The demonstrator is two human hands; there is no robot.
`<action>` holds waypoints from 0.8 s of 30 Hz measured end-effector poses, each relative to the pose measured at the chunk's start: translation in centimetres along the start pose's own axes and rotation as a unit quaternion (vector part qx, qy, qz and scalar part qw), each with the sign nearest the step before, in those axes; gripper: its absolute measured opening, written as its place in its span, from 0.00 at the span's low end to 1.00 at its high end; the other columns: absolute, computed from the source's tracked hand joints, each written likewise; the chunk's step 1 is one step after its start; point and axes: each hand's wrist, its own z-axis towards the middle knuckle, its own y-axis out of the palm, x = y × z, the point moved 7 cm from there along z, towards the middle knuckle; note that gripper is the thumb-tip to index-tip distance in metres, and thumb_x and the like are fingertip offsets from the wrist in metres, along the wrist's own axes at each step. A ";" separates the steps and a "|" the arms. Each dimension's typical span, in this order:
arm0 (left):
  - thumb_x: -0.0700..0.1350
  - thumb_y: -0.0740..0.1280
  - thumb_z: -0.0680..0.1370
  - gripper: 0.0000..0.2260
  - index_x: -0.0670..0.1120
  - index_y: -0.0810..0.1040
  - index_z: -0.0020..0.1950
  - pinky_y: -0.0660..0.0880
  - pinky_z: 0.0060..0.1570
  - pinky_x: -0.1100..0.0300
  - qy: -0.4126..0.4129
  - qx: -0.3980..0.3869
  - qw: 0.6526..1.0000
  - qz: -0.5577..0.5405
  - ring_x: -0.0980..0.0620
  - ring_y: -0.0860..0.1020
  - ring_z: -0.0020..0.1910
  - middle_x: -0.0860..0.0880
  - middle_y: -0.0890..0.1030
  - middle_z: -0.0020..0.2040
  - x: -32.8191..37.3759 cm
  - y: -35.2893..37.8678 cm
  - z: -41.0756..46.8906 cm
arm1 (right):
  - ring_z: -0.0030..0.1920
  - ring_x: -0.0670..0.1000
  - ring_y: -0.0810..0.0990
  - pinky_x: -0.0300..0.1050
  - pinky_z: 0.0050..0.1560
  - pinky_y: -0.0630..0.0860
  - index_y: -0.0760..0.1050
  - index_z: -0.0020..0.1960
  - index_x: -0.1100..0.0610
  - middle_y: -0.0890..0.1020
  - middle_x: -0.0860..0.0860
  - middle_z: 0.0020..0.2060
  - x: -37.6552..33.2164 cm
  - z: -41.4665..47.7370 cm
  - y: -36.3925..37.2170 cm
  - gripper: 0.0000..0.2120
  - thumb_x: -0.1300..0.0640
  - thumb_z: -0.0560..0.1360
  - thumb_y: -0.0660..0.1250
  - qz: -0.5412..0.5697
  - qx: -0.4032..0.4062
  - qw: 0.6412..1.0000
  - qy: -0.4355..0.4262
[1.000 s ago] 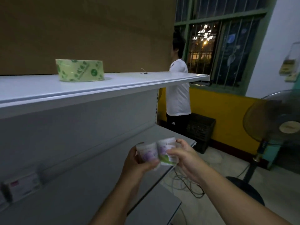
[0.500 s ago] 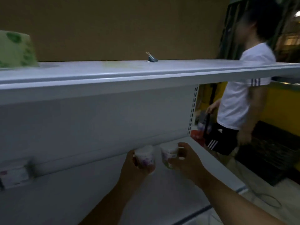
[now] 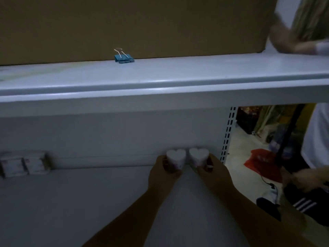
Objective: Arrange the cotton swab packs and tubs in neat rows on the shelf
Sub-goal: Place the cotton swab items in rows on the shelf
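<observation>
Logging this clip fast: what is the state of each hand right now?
Left hand: grips the left heart-shaped tub.
Right hand: grips the right heart-shaped tub.

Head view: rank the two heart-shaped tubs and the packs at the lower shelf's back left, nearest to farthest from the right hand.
1. Right tub, in the right hand's grip.
2. Left tub, just beside it, held by the left hand.
3. Packs, far left against the back panel.

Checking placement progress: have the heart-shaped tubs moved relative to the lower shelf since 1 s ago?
Yes. The heart-shaped tubs went from near the lower shelf's front edge inward to its back panel, near the slotted upright.
</observation>
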 end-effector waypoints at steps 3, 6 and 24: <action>0.57 0.73 0.63 0.29 0.58 0.72 0.62 0.74 0.59 0.57 -0.002 -0.001 0.999 0.055 0.57 0.78 0.56 0.59 0.81 0.55 -0.1 0.9 0.1 | 0.65 0.46 0.71 0.40 0.66 0.65 0.67 0.70 0.48 0.74 0.44 0.64 0.8 0.3 0.5 0.25 0.48 0.74 0.68 -0.006 -0.005 1.000 -0.003; 0.64 0.70 0.63 0.29 0.57 0.72 0.62 0.74 0.58 0.53 -0.008 0.007 0.992 0.127 0.53 0.78 0.58 0.56 0.81 0.57 -0.4 1.2 0.6 | 0.70 0.47 0.66 0.33 0.66 0.55 0.60 0.74 0.51 0.69 0.46 0.69 0.9 0.6 0.7 0.30 0.50 0.75 0.67 -0.036 -0.006 0.999 -0.012; 0.57 0.76 0.65 0.33 0.51 0.69 0.66 0.70 0.61 0.56 -0.027 0.000 0.983 0.180 0.49 0.74 0.62 0.50 0.77 0.62 0.1 0.9 0.7 | 0.53 0.57 0.78 0.44 0.51 0.71 0.74 0.59 0.59 0.81 0.57 0.53 -0.2 0.3 0.1 0.16 0.56 0.73 0.68 -0.122 0.007 0.992 0.013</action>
